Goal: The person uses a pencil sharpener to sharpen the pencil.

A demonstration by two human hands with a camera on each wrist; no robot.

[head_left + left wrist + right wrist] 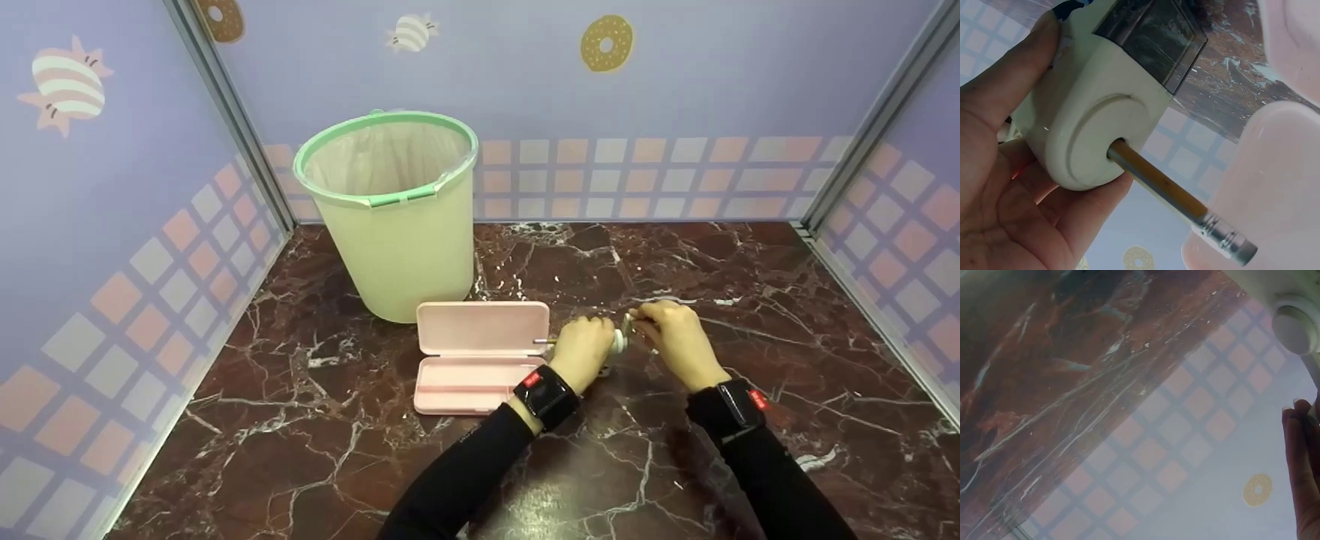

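Note:
My left hand grips a cream-white crank pencil sharpener, with fingers and thumb round its body. A pencil with a metal ferrule and grey eraser sticks out of the sharpener's hole; its point is hidden inside. The sharpener has a dark see-through shavings drawer. On the other side, my right hand pinches the end of the crank handle. In the right wrist view, the crank's round hub shows above the right fingers. Left of my left hand lies an open pink pencil case.
A pale green bin with a green rim and a plastic liner stands behind the pencil case. Small white specks lie on the dark red marbled table near the bin. Patterned panels enclose the back and sides.

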